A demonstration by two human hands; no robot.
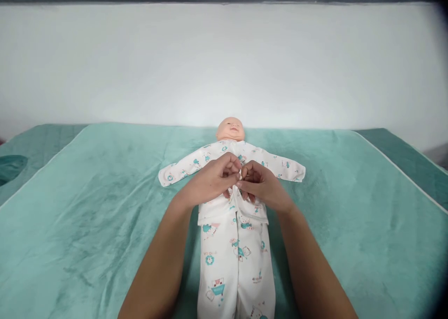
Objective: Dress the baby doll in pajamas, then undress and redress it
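Note:
A baby doll [230, 128] lies on its back on a teal blanket [87, 207], head toward the wall. It wears a white jacket [280, 166] and white trousers [224, 263] printed with teal cartoon figures. My left hand [212, 179] and my right hand [262, 184] meet over the doll's chest. Both pinch the front edges of the jacket at a small snap fastener between the fingertips. The doll's sleeves are spread out to either side.
The teal blanket covers a wide flat surface that reaches a white wall [224, 62] behind the doll. A darker teal bundle [10, 167] sits at the far left edge. White piping runs along the blanket's borders.

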